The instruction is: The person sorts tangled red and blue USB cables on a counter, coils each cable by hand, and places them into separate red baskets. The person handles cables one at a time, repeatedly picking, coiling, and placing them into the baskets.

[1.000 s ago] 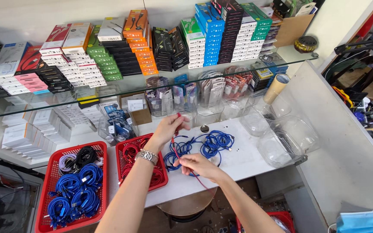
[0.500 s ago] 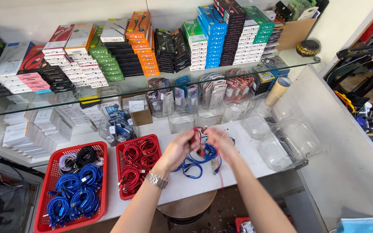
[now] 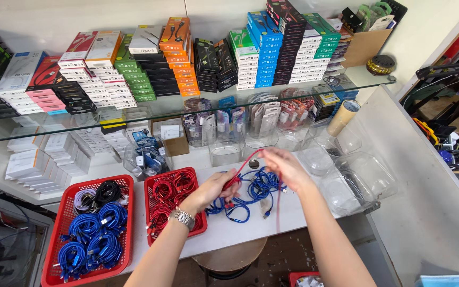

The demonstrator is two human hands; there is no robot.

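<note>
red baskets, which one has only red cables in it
The smaller red basket, next to the left hand, holds only red coils. The larger red basket further left holds blue, black and pale ones.

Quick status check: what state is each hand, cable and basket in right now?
Left hand: closed on the red cable.
Right hand: raised, pinching the red cable.
Red cable: stretched between both hands, one end hanging.
Blue cables: loose pile on the counter.
Small red basket: holding coiled red cables.
Large red basket: holding blue, black and pale coils.
Clear tubs: look empty.
</note>
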